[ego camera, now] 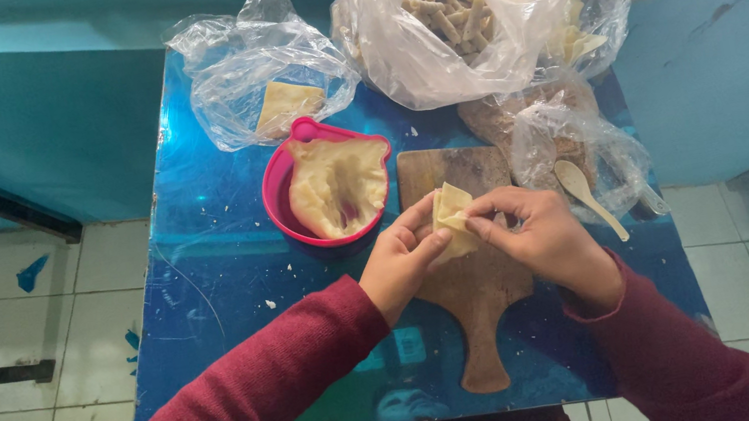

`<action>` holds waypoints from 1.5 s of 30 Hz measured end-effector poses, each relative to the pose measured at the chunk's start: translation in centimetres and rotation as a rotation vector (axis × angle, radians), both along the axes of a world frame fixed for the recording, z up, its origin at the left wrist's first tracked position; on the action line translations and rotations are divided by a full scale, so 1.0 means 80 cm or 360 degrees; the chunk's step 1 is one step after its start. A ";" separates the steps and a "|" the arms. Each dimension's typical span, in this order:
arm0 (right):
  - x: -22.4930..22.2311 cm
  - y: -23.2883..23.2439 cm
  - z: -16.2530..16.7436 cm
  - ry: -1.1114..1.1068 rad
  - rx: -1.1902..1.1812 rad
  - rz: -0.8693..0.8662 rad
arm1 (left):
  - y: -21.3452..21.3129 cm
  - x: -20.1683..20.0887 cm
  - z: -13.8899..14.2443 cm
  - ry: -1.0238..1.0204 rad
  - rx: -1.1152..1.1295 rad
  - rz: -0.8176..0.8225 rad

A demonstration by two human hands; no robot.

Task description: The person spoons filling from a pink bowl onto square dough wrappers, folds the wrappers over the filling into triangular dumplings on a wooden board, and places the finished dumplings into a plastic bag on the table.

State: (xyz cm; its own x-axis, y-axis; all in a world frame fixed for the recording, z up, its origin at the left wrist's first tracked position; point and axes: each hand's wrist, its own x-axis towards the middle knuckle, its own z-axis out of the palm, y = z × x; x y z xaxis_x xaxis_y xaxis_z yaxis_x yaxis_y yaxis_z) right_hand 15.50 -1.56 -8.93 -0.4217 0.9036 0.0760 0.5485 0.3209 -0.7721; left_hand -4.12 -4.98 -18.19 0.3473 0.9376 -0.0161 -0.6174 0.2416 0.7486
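Maroon sleeves run up from the bottom edge, where the person's body is cut off. Both hands meet above a wooden cutting board (pixel 475 285): the left hand (pixel 400 259) and right hand (pixel 540 231) pinch a pale yellow dough wrapper (pixel 452 218), folded and creased, its lower part hidden behind the fingers. Beside them on the glossy blue counter (pixel 207 299) a pink bowl (pixel 277 201) holds a draped sheet of dough. Farther back lie clear plastic bags: one (pixel 254 63) with a flat dough piece, one (pixel 443 11) with tan rolled sticks, its contents blurred by crinkled film. A white spoon (pixel 584 191) rests on another bag.
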 end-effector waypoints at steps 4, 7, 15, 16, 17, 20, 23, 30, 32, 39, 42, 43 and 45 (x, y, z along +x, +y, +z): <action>-0.001 0.001 -0.002 -0.0020 -0.0005 0.0075 | 0.001 0.002 -0.002 0.0077 -0.0023 0.0053; -0.001 0.001 -0.005 0.0041 0.0014 0.0161 | 0.001 0.001 -0.005 0.0098 -0.0082 0.0039; 0.009 0.011 -0.010 0.0242 -0.0444 0.0061 | -0.002 0.003 -0.001 0.0068 0.0136 0.0027; 0.009 0.011 -0.011 0.0209 -0.0384 0.0043 | -0.003 0.003 0.000 0.0117 0.0127 0.0035; 0.008 0.009 -0.012 0.0174 -0.0324 0.0026 | -0.005 0.003 0.001 0.0167 0.0120 0.0045; 0.005 0.004 -0.016 0.0095 -0.0172 0.0044 | -0.008 0.002 0.004 0.0296 0.0134 0.0081; 0.000 0.002 -0.020 0.0249 -0.0159 0.0051 | -0.009 0.002 0.004 0.0336 0.0166 0.0147; 0.009 0.015 -0.028 0.1043 -0.0586 -0.0079 | -0.008 0.006 -0.002 0.0303 0.0143 0.0327; 0.012 0.024 -0.029 0.1324 -0.0689 -0.0249 | -0.009 0.007 0.000 0.0334 0.0150 0.0468; 0.013 0.038 -0.027 0.1083 0.0119 -0.0470 | -0.008 -0.007 0.026 0.0301 0.0260 0.0965; -0.007 0.030 -0.028 0.0191 0.0759 -0.0208 | -0.008 -0.010 0.038 0.0271 0.0276 0.1008; -0.013 0.026 -0.029 0.0051 0.0694 -0.0107 | -0.009 -0.009 0.041 0.0271 0.0270 0.1005; -0.023 0.019 -0.029 -0.0227 0.0560 0.0095 | -0.010 -0.009 0.044 0.0273 0.0256 0.0999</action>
